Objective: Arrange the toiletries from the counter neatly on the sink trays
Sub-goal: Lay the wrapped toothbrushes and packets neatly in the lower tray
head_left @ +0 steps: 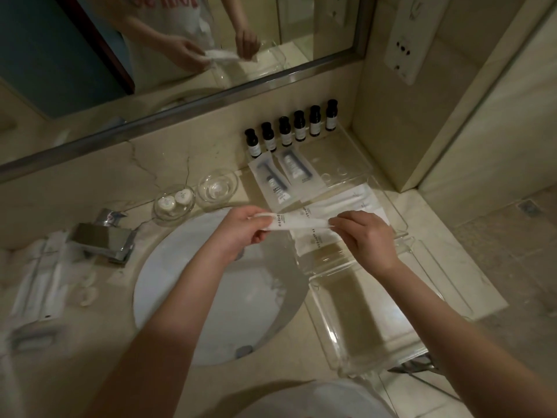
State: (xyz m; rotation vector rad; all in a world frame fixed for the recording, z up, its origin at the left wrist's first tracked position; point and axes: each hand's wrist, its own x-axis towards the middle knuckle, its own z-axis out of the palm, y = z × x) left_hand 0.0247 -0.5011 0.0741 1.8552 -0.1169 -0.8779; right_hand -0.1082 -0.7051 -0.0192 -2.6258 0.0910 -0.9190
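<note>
Between both sets of fingertips, a white sachet (297, 226) is held over the right rim of the sink (196, 297). The left hand (241, 229) pinches one end and the right hand (367, 236) pinches the other. Just beyond the fingers, more white packets (340, 200) lie on a clear tray (401, 220). Past them, six dark bottles (291, 131) line the wall. Left of the left fingers stand two glass bowls (208, 179) and a chrome tap (102, 236). The sachet's dark print is too small to read.

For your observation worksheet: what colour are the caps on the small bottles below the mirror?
Black: the caps on all six bottles, seen in the head view.
</note>
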